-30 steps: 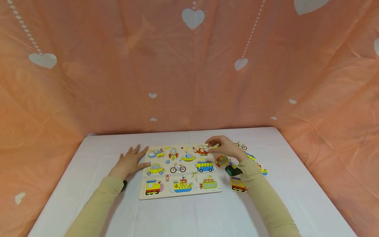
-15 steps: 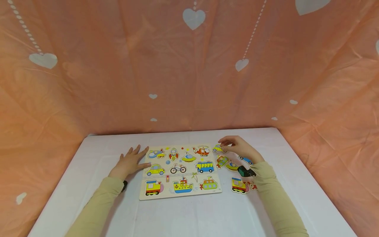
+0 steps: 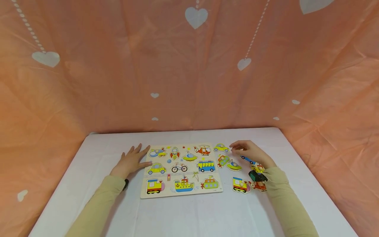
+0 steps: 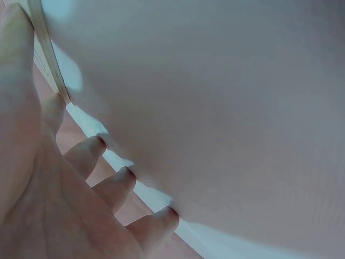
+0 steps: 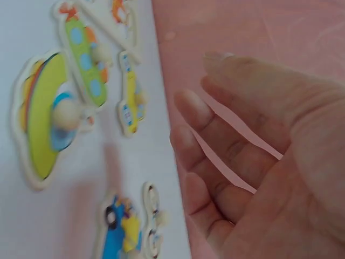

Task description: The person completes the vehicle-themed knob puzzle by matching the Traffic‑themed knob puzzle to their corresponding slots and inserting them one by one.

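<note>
A flat puzzle board printed with vehicles lies mid-table. My left hand is at its left edge, fingers spread and thumb on the board; in the left wrist view, the left hand holds nothing. My right hand hovers over loose knobbed pieces right of the board. Its fingers are loosely bent with nothing between them, as the right hand shows in the right wrist view. Nearest its fingertips is the yellow car piece. Partly under it lies the bus piece. A bicycle piece shows only in the right wrist view.
Around the right hand lie the submarine piece, flying saucer piece, train piece and helicopter piece. The ship piece is partly hidden by the wrist. A pink heart-patterned cloth hangs behind the table.
My right hand has moved right, from the board's upper right corner past the yellow car piece, which is now uncovered. My left hand has stayed at the board's edge.
</note>
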Motion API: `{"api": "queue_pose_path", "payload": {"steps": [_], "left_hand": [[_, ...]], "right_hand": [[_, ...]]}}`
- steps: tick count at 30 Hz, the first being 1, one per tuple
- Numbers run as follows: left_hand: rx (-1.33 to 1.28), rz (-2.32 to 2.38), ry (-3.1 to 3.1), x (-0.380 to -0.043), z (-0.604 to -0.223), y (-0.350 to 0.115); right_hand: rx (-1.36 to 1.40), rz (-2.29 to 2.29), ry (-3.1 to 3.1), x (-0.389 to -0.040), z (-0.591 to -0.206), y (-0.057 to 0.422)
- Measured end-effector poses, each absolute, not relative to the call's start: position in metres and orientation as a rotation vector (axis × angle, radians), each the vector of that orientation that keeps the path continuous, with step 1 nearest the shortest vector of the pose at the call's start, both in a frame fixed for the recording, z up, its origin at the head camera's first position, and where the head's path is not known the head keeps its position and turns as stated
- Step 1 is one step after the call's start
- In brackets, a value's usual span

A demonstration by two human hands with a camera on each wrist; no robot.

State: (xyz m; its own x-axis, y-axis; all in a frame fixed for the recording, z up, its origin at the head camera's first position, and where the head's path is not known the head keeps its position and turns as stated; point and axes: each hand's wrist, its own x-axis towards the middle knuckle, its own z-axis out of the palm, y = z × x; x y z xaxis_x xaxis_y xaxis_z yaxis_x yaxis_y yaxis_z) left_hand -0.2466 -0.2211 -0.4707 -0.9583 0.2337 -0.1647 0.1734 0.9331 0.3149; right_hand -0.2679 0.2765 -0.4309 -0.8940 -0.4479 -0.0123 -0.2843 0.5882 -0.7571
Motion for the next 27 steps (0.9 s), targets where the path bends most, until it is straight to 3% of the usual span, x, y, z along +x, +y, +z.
{"api": "queue_pose_path", "payload": {"steps": [27], "left_hand": [[0.275,0.435,2.902,-0.244,-0.469,-0.219]], "right_hand": [[-0.629,-1.167,2.533,-0.256,-0.469,0.3]]}}
